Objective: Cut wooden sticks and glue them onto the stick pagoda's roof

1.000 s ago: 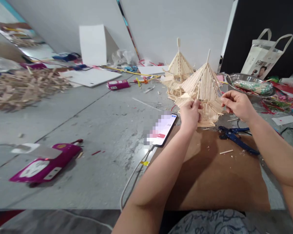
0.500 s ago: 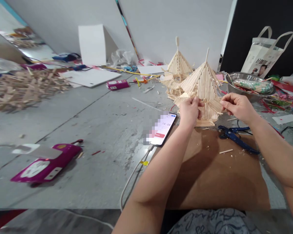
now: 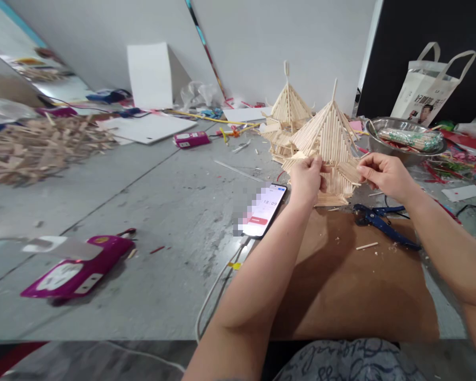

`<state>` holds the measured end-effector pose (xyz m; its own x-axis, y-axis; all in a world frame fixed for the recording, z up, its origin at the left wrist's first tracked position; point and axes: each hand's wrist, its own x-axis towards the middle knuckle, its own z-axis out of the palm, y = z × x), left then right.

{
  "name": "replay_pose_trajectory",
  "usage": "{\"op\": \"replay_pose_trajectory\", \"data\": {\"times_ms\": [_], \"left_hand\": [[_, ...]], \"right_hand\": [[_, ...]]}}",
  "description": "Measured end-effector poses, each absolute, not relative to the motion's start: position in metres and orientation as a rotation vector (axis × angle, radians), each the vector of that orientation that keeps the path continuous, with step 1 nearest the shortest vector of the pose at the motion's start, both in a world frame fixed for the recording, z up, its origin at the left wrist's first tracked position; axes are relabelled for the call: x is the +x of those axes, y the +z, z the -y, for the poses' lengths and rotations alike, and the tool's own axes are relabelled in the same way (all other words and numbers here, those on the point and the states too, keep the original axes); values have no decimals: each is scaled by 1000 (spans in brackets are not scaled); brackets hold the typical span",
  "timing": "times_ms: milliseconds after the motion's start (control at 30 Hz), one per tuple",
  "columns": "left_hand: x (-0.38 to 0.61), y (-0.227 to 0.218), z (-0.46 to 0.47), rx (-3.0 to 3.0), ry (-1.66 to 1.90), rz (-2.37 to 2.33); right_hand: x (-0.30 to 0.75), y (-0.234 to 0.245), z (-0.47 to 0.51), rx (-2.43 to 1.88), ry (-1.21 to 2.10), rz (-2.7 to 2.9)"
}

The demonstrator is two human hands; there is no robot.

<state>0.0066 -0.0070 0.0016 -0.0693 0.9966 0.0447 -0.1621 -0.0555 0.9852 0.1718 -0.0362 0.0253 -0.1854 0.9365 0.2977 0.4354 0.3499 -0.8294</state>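
Observation:
In front of me stands a model pavilion (image 3: pixel 328 135) built from thin wooden sticks, with a pointed roof and a lower flared tier. My left hand (image 3: pixel 307 177) is closed at the left side of that tier, its fingertips pressed together against the sticks. On the other side, my right hand (image 3: pixel 383 172) pinches the edge of the right eave between thumb and forefinger. Blue-handled cutters (image 3: pixel 386 225) lie just below my right hand. A second stick pavilion (image 3: pixel 285 108) stands behind the first.
A lit phone (image 3: pixel 264 211) with a cable lies left of my left forearm. Brown paper (image 3: pixel 353 296) covers the table's front. A metal bowl (image 3: pixel 404 153) of packaged sticks stands to the right, a magenta power strip (image 3: pixel 79 270) to the left, a stick pile (image 3: pixel 43 145) farther back.
Both hands stay in nearly the same place on the pavilion. The view has shifted very slightly, and the phone's timer reads one second later.

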Motion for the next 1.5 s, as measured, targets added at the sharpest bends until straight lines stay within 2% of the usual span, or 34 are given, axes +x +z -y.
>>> {"op": "replay_pose_trajectory", "data": {"times_ms": [433, 1033, 1300, 1500], "left_hand": [[2, 9, 5, 936, 1261, -989], [4, 4, 9, 1040, 1337, -1054], [6, 3, 11, 1124, 1369, -1169], [2, -9, 6, 1280, 1430, -1221]], "right_hand": [[173, 25, 39, -1249, 748, 1782], [208, 2, 64, -1366, 779, 1655], [253, -27, 81, -1501, 658, 1524], [277, -50, 83, -1711, 433, 1613]]}}
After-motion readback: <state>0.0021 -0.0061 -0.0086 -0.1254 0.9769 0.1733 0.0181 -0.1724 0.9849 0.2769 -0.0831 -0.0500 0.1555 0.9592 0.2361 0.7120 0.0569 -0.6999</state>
